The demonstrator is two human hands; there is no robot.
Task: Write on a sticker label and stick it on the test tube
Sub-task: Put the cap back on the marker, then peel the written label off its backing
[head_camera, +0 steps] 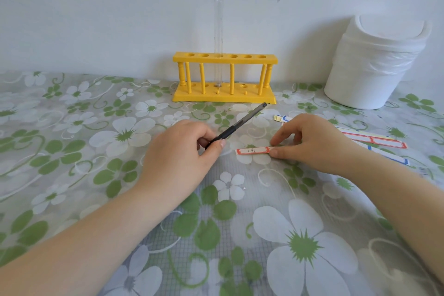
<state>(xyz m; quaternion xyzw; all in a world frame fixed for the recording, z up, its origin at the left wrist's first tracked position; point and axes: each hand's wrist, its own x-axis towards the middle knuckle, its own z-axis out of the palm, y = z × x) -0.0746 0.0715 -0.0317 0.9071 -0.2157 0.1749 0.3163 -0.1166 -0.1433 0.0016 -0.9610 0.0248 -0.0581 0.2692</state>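
Red-bordered white sticker label (252, 150), handwriting on it, pinched by right hand (310, 142). At its 9 o'clock, left hand (182, 151) grips black pen (236, 126).

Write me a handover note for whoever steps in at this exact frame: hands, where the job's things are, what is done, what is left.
Left hand: grips the black pen, tip lifted off the table.
Right hand: pinches the right end of the red-bordered label, which lies flat on the floral tablecloth.
Test tube: upright in the yellow rack at the back, no label on it.
Spare label strips: behind the right hand.
Done: label carries writing.
Left: put the pen down, peel the label if backed, stick it on the tube.
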